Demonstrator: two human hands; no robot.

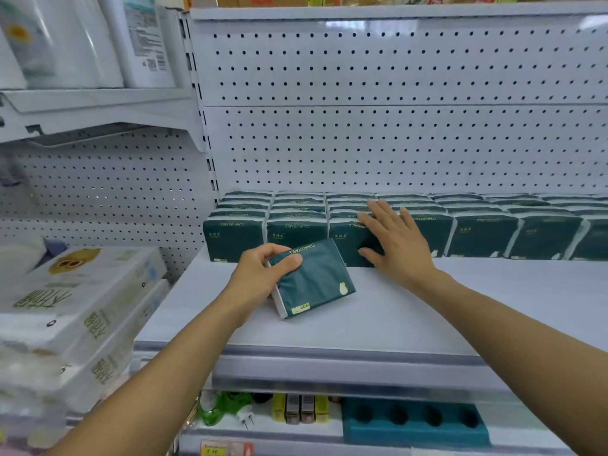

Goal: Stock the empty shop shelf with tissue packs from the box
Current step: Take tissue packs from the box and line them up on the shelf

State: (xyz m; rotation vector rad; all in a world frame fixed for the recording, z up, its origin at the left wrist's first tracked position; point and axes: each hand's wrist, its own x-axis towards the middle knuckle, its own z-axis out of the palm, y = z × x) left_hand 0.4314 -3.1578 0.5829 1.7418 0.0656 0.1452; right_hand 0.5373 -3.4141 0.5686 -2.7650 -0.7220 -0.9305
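Observation:
A dark green tissue pack (316, 281) is tilted on its lower edge on the white shelf (411, 311); my left hand (260, 274) grips its upper left corner. Behind it, rows of the same green packs (480, 235) stand along the back of the shelf against the pegboard. My right hand (394, 241) lies flat with straight fingers on the front and top of one of these standing packs. The box is out of view.
White multi-packs (82, 311) are stacked on the neighbouring shelf at left. White bags (82, 41) fill the upper left shelf. Below the shelf's front rail (329, 366) sit small goods and a teal foam tray (414, 422).

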